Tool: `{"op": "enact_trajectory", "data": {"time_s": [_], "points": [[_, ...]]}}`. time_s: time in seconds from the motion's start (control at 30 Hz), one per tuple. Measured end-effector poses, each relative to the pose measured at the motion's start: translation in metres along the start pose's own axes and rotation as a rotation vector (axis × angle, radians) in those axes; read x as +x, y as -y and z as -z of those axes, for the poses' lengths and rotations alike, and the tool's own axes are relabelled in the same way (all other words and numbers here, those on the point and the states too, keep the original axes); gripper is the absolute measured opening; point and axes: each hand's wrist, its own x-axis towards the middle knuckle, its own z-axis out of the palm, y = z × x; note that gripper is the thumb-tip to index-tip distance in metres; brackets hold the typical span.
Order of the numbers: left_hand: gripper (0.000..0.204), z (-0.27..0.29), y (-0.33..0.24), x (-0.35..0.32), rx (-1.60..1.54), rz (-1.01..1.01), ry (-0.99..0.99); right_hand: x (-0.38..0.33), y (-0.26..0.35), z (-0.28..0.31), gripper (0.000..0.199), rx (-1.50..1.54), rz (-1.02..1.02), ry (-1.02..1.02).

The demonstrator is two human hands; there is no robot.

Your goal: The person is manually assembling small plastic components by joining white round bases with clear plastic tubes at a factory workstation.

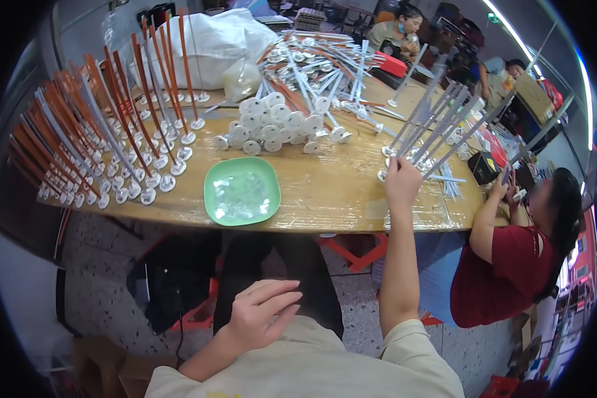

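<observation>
My right hand (pixel 402 184) reaches across the right part of the table, its fingers closed around the lower end of an upright grey strip. Several such grey strips (pixel 438 123) stand close by on round white bases. In front of my body, over my lap, hovers my left hand (pixel 262 312); its fingers are stretched out and hold nothing. A green square dish (pixel 242 192) with small clear pieces lies near the table's front edge. Behind it is a heap of white round discs (pixel 265 123).
Many orange and grey strips on white bases (pixel 113 152) stand at the left. Loose strips (pixel 318 66) are piled at the back beside a white sack (pixel 199 50). A co-worker in a red top (pixel 511 272) sits at the right. Two more people are behind the table.
</observation>
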Motion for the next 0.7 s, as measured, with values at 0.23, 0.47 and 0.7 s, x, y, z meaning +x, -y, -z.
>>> {"op": "enact_trajectory", "data": {"time_s": [0.23, 0.47, 0.7], "points": [[0.043, -0.006, -0.004, 0.009, -0.004, -0.002, 0.079, -0.112, 0.127, 0.13, 0.01, 0.921, -0.171, 0.757], [0.043, -0.01, 0.0, 0.0, -0.117, -0.233, 0.224, -0.126, 0.129, 0.145, 0.009, 0.993, -0.045, 1.033], [0.035, 0.011, -0.008, -0.017, -0.241, -0.287, 0.014, -0.101, 0.154, 0.105, 0.015, 1.042, -0.283, 1.267]]}}
